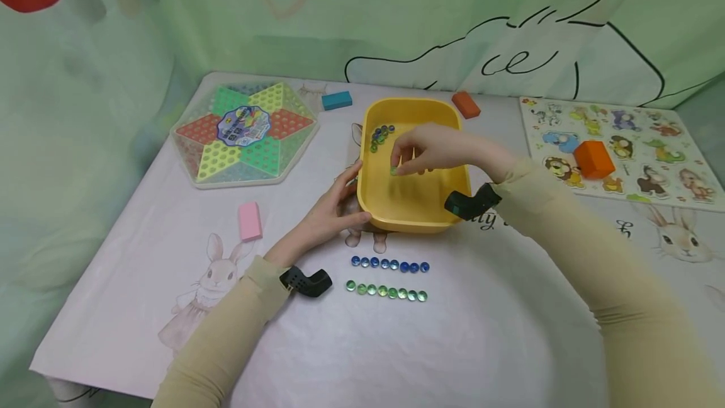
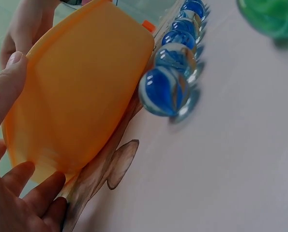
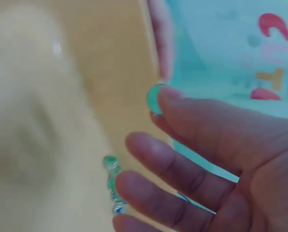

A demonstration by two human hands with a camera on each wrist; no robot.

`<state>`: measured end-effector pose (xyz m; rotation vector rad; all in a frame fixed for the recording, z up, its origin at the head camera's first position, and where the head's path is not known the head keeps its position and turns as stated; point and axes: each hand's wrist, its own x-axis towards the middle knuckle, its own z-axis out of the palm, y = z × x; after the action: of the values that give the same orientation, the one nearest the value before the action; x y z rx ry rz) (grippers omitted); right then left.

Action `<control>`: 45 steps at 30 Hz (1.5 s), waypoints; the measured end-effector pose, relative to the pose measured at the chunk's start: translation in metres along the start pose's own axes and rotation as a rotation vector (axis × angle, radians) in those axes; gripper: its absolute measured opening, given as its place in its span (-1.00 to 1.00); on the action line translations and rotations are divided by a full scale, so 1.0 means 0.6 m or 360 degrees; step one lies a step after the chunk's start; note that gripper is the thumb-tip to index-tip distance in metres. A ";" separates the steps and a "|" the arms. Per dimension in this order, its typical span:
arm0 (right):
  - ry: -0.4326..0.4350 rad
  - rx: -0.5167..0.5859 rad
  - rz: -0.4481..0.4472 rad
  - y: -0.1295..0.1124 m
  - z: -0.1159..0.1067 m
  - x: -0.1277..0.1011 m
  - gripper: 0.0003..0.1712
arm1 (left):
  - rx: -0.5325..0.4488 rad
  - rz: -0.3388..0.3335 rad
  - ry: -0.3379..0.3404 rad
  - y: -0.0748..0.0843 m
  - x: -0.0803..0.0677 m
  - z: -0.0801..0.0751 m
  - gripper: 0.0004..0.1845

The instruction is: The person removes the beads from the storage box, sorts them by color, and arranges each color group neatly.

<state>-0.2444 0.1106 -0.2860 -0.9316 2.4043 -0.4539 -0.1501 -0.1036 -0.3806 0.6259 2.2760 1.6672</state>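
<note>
The right grip [image 1: 433,147] pinches a small round green glass marble [image 1: 393,170] between thumb and fingertip, within the yellow rounded-corner plastic tray [image 1: 410,203]. So smooth a ball, held at its edge, could squirt out if squeezed off-centre, probably landing among the mixed-colour glass marbles [image 1: 381,140] inside. The left grip [image 1: 328,209] is not clenched; it lies spread against the tray's side, thumb at the rim. Pushing unevenly there might slide the tray into the row of blue swirled glass marbles [image 1: 394,264], scattering them across the white printed tabletop [image 1: 464,339].
</note>
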 end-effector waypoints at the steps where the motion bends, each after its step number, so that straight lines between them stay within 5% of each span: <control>1: 0.0005 0.0025 -0.0011 -0.001 -0.001 -0.009 -0.83 | 0.0002 0.0000 0.0000 0.001 0.000 0.001 -0.11; 13: 0.0047 0.0306 -0.0128 -0.006 0.021 -0.109 -0.83 | 0.0006 0.0014 0.0011 0.010 -0.001 0.002 -0.11; 30: 0.0094 0.0351 -0.0491 -0.009 0.110 -0.191 -0.91 | 0.0008 0.0046 0.0016 -0.001 0.001 0.003 -0.11; 34: 0.0044 0.0435 -0.0423 -0.003 0.137 -0.202 -0.90 | 0.0011 0.0032 0.0027 -0.025 0.009 0.004 -0.10; 41: 0.0015 0.0514 -0.0355 0.016 0.181 -0.204 -0.92 | 0.0008 0.0012 0.0008 0.003 0.001 0.002 -0.11; 45: -0.0001 0.0519 -0.0239 0.023 0.199 -0.202 -0.94 | 0.0014 0.0025 0.0017 -0.021 0.008 0.002 -0.09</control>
<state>-0.1065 0.1907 -0.3477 -0.9633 2.1782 -0.8713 -0.1561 -0.1034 -0.3927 0.6395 2.2929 1.6727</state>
